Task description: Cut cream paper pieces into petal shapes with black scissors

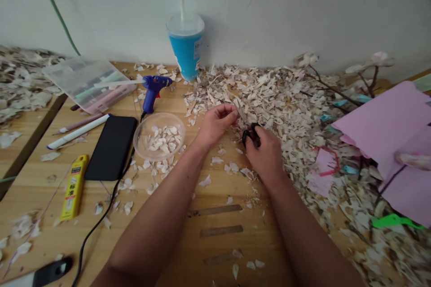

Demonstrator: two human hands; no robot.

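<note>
Though small, black-looped scissors [252, 133] at a thin pale scrap [235, 108].

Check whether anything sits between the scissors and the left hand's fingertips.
Nothing visible does. The scissors in the right hand reach with their blades right up to the left hand, whose fingertips pinch something too small to identify. Scraps lie flat on the table beneath.

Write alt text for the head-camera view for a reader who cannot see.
The right hand grips small black scissors while the left hand pinches at their blades, above a wooden table. Pale clippings, a glue gun and a blue cup surround them.
</note>
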